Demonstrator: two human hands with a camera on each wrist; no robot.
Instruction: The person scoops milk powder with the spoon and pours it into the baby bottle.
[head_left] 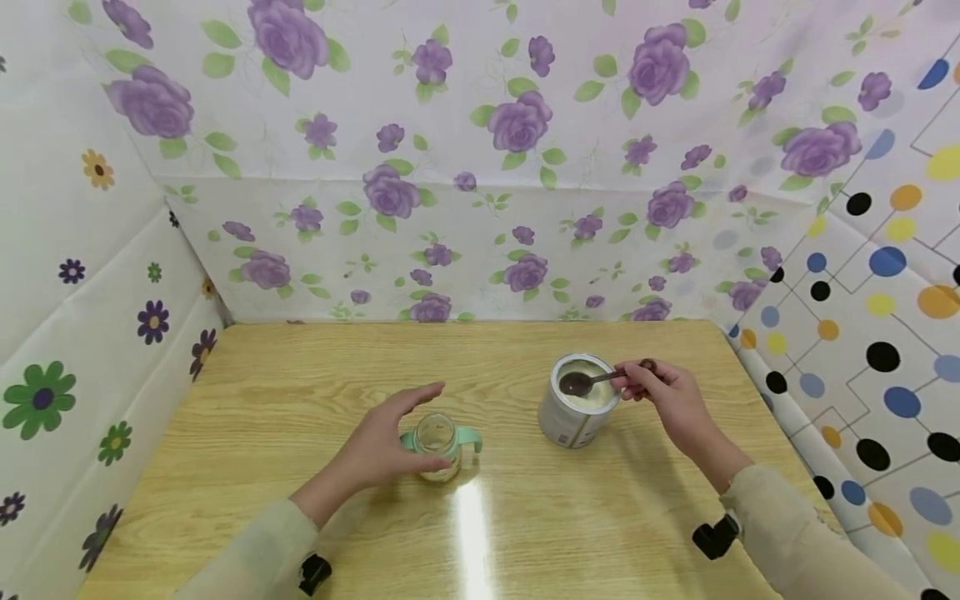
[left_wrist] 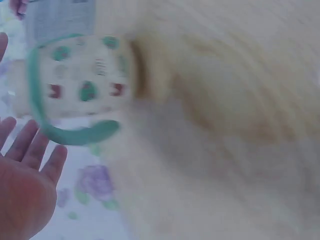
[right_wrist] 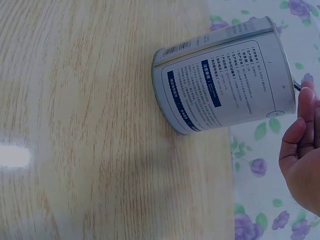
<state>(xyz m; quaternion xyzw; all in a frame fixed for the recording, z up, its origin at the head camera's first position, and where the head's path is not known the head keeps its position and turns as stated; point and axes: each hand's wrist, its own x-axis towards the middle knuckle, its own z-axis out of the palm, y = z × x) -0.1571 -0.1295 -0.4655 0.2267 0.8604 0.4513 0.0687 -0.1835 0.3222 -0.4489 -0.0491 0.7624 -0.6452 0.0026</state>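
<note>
A glass bottle (head_left: 437, 432) with a mint-green two-handled collar stands upright on the table, and its mouth is uncovered. My left hand (head_left: 378, 442) is spread around its left side, thumb and fingers apart; in the left wrist view the hand (left_wrist: 27, 192) has straight fingers beside the printed bottle (left_wrist: 82, 75). On the right stands an open tin (head_left: 566, 417) of pale powder, its printed side (right_wrist: 225, 77) facing the right wrist camera. My right hand (head_left: 675, 404) pinches the handle of a dark spoon (head_left: 577, 383), whose bowl is over the tin's mouth.
The wooden table (head_left: 300, 375) reaches back to a floral cloth (head_left: 465, 233). Patterned cloths also hang at the left and right sides. A bright reflection lies on the tabletop in front of the bottle.
</note>
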